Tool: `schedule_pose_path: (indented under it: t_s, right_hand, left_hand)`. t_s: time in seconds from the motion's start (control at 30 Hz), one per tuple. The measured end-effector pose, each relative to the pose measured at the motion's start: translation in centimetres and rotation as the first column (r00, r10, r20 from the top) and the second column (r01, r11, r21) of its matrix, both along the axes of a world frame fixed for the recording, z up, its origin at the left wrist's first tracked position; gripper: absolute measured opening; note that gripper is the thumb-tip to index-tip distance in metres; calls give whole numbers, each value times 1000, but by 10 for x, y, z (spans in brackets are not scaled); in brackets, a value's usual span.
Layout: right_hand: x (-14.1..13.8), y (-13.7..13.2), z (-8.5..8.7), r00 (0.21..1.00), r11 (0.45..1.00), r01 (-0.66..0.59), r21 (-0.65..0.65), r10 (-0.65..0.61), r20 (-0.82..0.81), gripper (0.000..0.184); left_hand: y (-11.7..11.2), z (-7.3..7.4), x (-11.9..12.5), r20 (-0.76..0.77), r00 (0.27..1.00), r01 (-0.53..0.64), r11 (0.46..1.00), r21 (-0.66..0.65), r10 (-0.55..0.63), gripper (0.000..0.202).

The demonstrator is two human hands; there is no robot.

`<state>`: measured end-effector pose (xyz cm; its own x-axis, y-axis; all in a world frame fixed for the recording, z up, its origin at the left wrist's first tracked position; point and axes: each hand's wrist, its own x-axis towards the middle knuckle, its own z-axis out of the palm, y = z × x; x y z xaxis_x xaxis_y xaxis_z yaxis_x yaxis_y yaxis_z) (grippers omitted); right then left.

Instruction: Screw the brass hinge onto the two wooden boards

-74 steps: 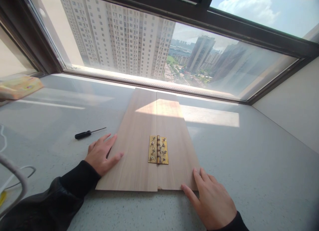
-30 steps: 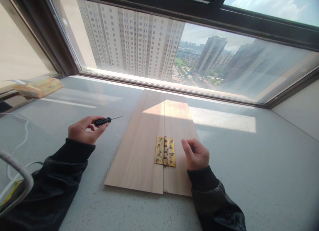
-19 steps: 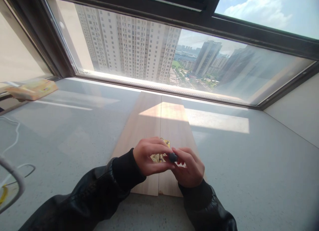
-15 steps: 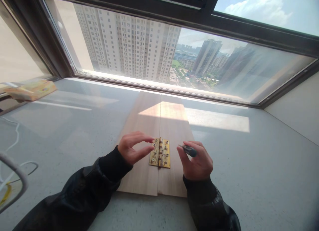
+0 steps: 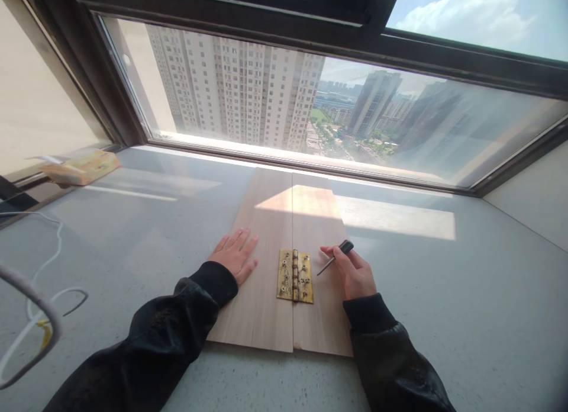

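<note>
A brass hinge [image 5: 295, 276] lies across the seam between two pale wooden boards, with several screws showing in both leaves. My left hand [image 5: 233, 255] rests flat on the left board [image 5: 270, 216], fingers spread, to the left of the hinge. In my right hand [image 5: 355, 276] is a small screwdriver [image 5: 345, 246] with a dark handle. Its thin shaft slants down to the left, and the tip is just right of the hinge, over the right board [image 5: 313, 222]. Whether the tip touches the board I cannot tell.
The boards lie on a pale speckled sill [image 5: 133, 234] below a dark-framed window [image 5: 302, 166]. A tissue pack [image 5: 86, 166] sits at the back left. White cables [image 5: 57, 240] and a grey curved tube [image 5: 38, 299] are at the left edge.
My left hand has left the hinge's edge and flattened onto the left board. My right hand has turned the screwdriver so its shaft points down and left. The view has shifted slightly.
</note>
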<state>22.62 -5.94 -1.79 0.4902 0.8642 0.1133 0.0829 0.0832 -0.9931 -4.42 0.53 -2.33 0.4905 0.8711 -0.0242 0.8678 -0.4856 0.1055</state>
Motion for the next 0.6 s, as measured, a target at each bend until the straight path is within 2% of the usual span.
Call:
schedule_pose_path:
  t_s: [0.2,0.3,0.37,0.43,0.5,0.53,0.6]
  right_hand:
    - [3,-13,-3,998,996,-47,-75,44,-49,38]
    - [5,-12,3,993,988,-94,-121,84,-84,38]
    - [7,-4,12,986,977,-141,-160,123,-115,38]
    - [7,8,21,978,966,-178,-189,151,-147,38]
    - [5,19,25,976,971,-169,-170,141,-163,39]
    - [3,24,24,979,980,-145,-137,121,-166,41]
    - [-3,29,18,987,996,-65,-53,56,-152,43]
  left_hand:
    - [-17,-3,-10,17,1000,-12,1000,18,12,58]
    - [-19,8,-8,26,1000,6,1000,26,-7,57]
    - [-13,19,2,35,999,-4,998,58,2,54]
    - [-3,28,18,62,995,-84,993,79,79,44]
    - [9,31,34,218,958,-186,982,-15,185,36]
    - [15,31,40,312,928,-181,978,-100,203,32]
    - [26,25,45,379,911,-116,982,-148,164,27]
